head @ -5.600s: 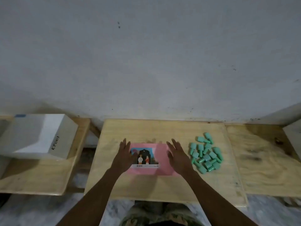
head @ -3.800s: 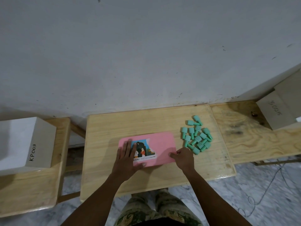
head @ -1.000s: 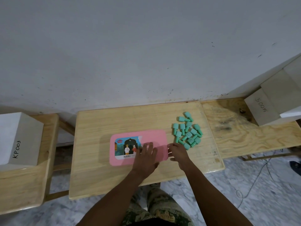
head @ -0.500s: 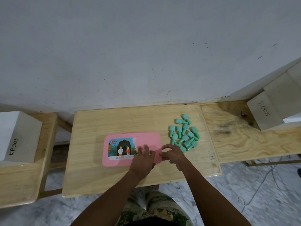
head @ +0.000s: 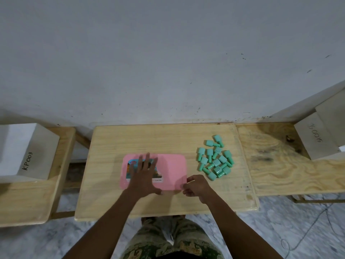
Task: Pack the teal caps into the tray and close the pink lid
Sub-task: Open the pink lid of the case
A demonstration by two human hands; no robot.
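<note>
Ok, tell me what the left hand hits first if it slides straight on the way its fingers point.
The left hand, flat on the pink rectangular lid, points at the wall: past the lid's far edge, only bare wooden table, likely then the wall.

pink lid (head: 171, 165): flat and closed on the wooden table, rounded corners, a colourful picture sticker on its left half.
tray: hidden under the lid, cannot be seen.
teal caps (head: 214, 159): a loose heap at 3 o'clock of the lid, near but apart, most lying on their sides, none packed.
</note>
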